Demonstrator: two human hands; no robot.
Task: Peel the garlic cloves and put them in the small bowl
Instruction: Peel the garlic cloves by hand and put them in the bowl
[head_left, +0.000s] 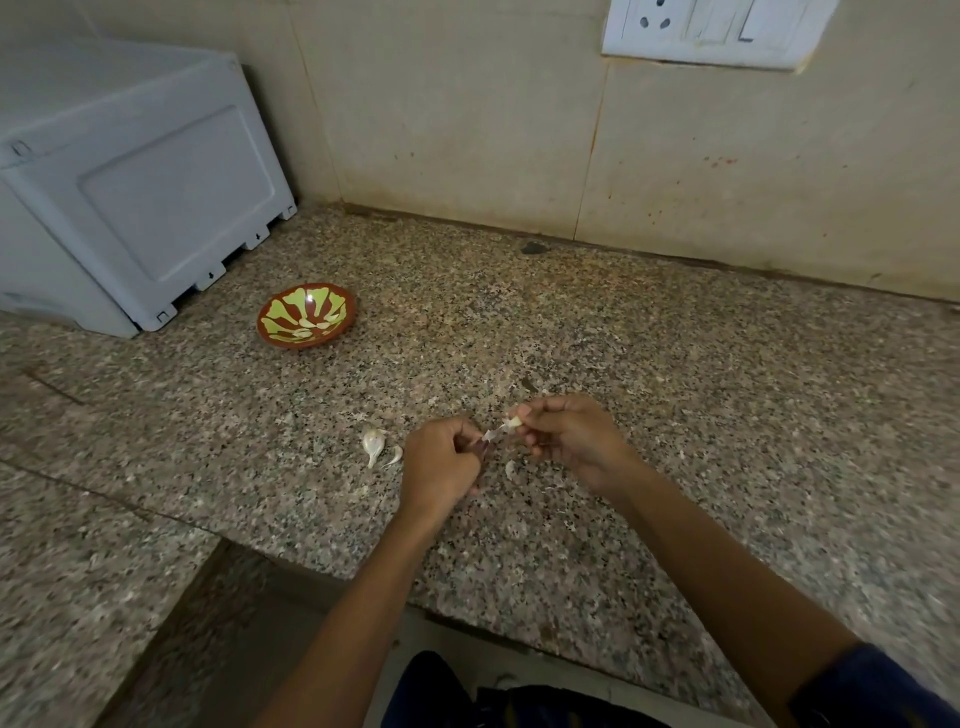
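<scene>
here, right hand (566, 436) pinches a garlic clove (514, 423); left hand (441, 457) pinches its skin (492, 432).
light, likely slippery once bare; grip it by the ends.

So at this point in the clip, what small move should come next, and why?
Probably keep pulling the skin away with the left hand: the right hand pinches a garlic clove and a strip of skin stretches between the two hands. Only once bare should it go to the small bowl.

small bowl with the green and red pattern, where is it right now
In the head view, the small red bowl with green petal pattern sits on the speckled granite counter, far left of both hands, just right of the white plastic appliance.
</scene>
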